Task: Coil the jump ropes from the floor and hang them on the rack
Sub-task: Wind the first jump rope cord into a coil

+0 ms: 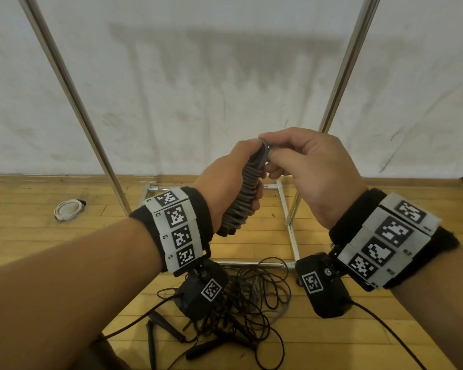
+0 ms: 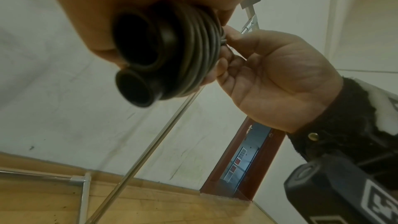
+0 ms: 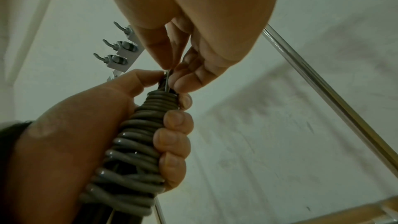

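A grey jump rope [image 1: 245,194] is wound tightly round its two black handles [image 2: 137,67] into a bundle. My left hand [image 1: 233,180] grips this bundle [image 3: 133,152] upright in front of the rack. My right hand [image 1: 300,158] pinches the rope's end loop [image 3: 168,78] at the top of the bundle, thumb and fingers curled on it. On the floor below my wrists lies a tangle of black jump ropes [image 1: 246,303] with handles. The rack's hooks [image 3: 116,47] show above in the right wrist view.
The metal rack's two uprights [image 1: 72,100] [image 1: 345,65] rise against the white wall, and its base frame [image 1: 289,225] lies on the wooden floor. A small white round object [image 1: 68,209] sits on the floor at left. A doorway [image 2: 243,159] is seen at right.
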The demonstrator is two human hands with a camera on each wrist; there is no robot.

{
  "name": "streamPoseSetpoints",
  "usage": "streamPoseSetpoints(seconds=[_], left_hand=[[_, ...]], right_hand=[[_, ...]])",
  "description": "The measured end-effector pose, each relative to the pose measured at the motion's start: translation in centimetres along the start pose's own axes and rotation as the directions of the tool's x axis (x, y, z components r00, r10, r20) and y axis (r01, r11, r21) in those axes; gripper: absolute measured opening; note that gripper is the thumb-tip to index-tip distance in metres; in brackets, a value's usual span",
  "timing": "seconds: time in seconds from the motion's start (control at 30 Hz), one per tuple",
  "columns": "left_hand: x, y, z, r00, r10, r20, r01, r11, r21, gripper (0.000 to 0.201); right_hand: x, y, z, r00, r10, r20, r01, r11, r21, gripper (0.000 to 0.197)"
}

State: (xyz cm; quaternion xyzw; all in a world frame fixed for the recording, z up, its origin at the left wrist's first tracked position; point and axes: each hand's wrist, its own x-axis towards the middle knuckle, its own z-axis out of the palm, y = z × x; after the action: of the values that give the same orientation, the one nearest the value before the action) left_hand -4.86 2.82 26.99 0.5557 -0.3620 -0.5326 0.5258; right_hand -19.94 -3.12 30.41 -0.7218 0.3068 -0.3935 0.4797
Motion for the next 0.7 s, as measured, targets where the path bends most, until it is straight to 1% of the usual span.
streamPoseSetpoints(seconds=[0.13, 0.27, 0.37, 0.53, 0.7], left_hand=[[-0.4, 0.2, -0.1, 0.999, -0.006, 0.034, 0.007, 1.000, -0.023, 0.056], [-0.8, 0.2, 0.1, 0.998, 0.001, 0.064, 0.003, 0.998, -0.069, 0.052], [-1.0, 0.3, 0.2, 0.997, 0.005, 0.075, 0.001, 0.997, -0.081, 0.051], [-1.2, 0.6, 0.2, 0.997, -0.015, 0.075, 0.019, 0.998, -0.056, 0.049], [-1.2, 0.7, 0.4, 0.998, -0.022, 0.064, 0.025, 0.998, -0.051, 0.049]], right_hand=[[0.2, -0.4, -0.5, 0.997, 0.052, 0.050, -0.057, 0.993, 0.107, 0.035], [0.2, -0.5, -0.8, 0.983, 0.131, 0.126, -0.165, 0.934, 0.316, 0.029], [0.2, -0.6, -1.0, 0.975, 0.160, 0.154, -0.209, 0.893, 0.398, 0.025], [0.0, -0.6, -0.9, 0.973, 0.173, 0.153, -0.224, 0.867, 0.445, 0.024], [-0.2, -0.6, -0.6, 0.986, 0.146, 0.086, -0.168, 0.911, 0.376, 0.022]])
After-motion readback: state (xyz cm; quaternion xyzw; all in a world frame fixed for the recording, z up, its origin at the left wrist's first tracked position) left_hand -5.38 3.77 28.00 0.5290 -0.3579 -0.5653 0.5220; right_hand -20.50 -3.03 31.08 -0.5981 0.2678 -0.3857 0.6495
